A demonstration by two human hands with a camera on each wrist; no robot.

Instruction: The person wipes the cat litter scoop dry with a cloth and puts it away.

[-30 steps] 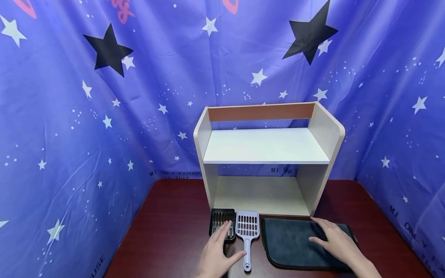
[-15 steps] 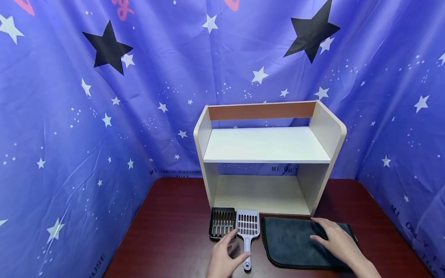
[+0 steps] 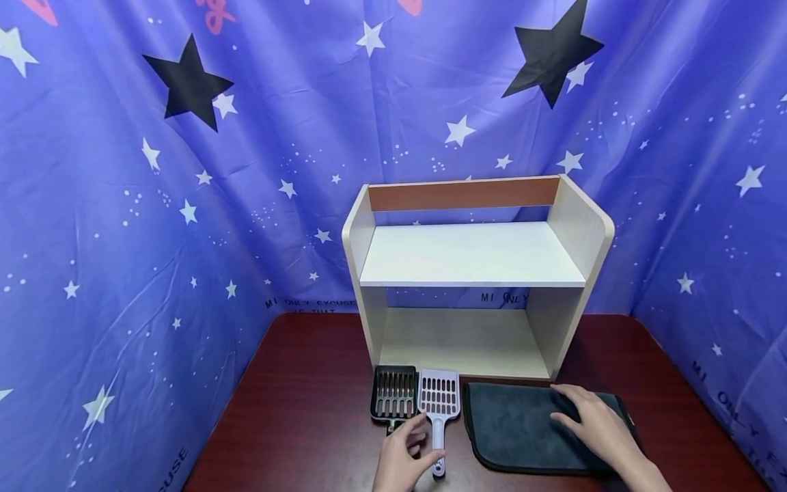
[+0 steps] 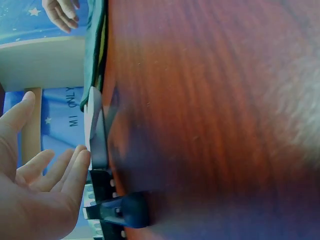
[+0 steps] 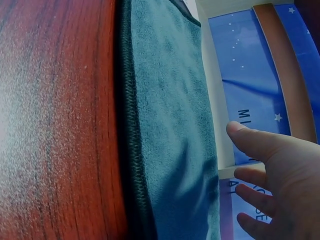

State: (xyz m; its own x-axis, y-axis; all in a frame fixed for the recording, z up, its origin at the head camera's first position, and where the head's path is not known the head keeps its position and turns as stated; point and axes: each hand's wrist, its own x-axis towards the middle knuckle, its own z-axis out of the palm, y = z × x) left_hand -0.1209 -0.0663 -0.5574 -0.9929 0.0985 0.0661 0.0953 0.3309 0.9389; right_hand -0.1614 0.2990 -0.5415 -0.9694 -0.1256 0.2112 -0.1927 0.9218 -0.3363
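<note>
A pale lavender slotted litter scoop (image 3: 439, 395) with a paw print on its handle lies on the table. Left of it lies a black slotted scoop (image 3: 395, 393), its handle mostly hidden by my left hand (image 3: 401, 456). That hand hovers over the two handles, thumb and fingers apart and a little bent, holding nothing. To the right is a folded dark teal cloth (image 3: 510, 427) with a black stitched edge (image 5: 131, 105). Just above the cloth's right part, my right hand (image 3: 599, 427) is held with loose fingers, gripping nothing; the right wrist view shows its shadow on the cloth.
A two-tier wooden shelf (image 3: 473, 282) with a brown back bar stands directly behind the scoops and cloth. The dark red table (image 3: 295, 396) extends to both sides. A blue star-printed curtain (image 3: 277, 137) surrounds the table on the back and sides.
My left hand has moved right and slightly towards me, off the black scoop's head, and its fingers have bent a little more. My right hand has stayed over the cloth.
</note>
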